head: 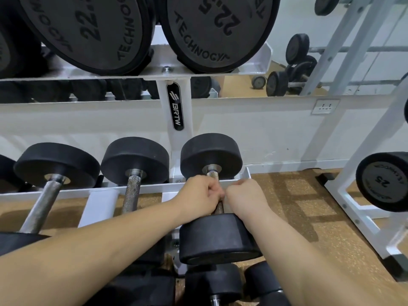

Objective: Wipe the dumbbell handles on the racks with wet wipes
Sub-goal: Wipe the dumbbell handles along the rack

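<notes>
Gripping the knurled grey metal handle (pixel 213 176) of the black rubber-headed dumbbell (pixel 218 237) that lies just right of and below the white rack post with the black BRTW badge (pixel 176 107), the left hand (pixel 202 191) has its fingers wrapped round the bar. The right hand (pixel 245 194) is curled tight against it from the other side, knuckles touching. Only a pale sliver shows between the two hands, so I cannot tell for sure whether a wet wipe is there or which hand has it.

The likeliest trouble is the bar turning under a hard twist. The dumbbell's near head juts forward of the white lower rail (pixel 132 191), and a roll could walk it off towards the black dumbbells on the floor (pixel 212 283) underneath. Fingers sit close to that rail and could be pinched against it. A bunched wipe would also probably skip the bare bar next to each head.

No proper container is in view, and no wipe packet or bin. The nearest thing to one is the lipped white upper shelf (pixel 260 62) above the post, which holds two large black 22.5 dumbbells (pixel 216 29) side by side. On the lower tier, left of the post, two more black dumbbells (pixel 134 160) rest on the rails with their handles bare.
</notes>
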